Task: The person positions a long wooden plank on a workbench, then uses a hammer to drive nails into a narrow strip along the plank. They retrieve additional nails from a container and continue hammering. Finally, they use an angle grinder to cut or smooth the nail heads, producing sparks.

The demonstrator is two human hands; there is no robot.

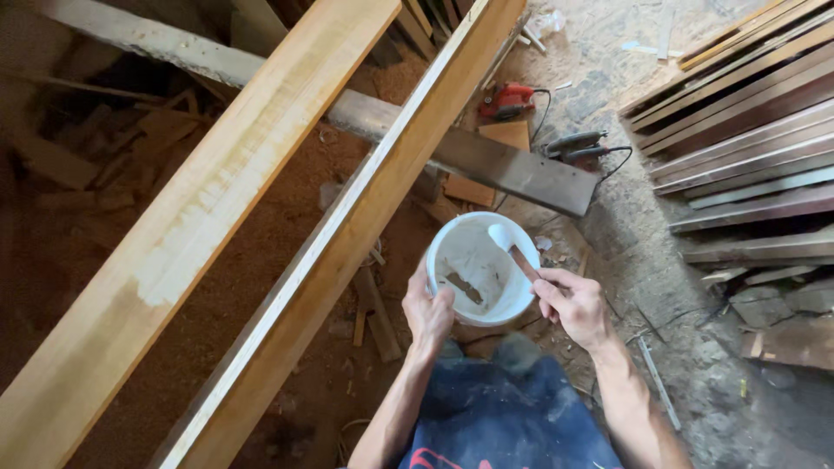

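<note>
While the left hand [428, 314] gripped the white bucket [480, 269] by its rim, the right hand [573, 304] pinched a stick [521, 259] dipped inside — best kept steady, level, stirring slowly beside the plank [347, 230].

The bucket [480, 276] sits between the left hand [428, 314] and right hand [575, 306], just right of two planks [347, 226]; stacked boards [747, 130] lie far right.

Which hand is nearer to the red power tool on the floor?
Right. The right hand, holding a spreader stick over the white bucket, sits below the red power tool. The left hand grips the bucket's near rim, further left and slightly lower.
</note>
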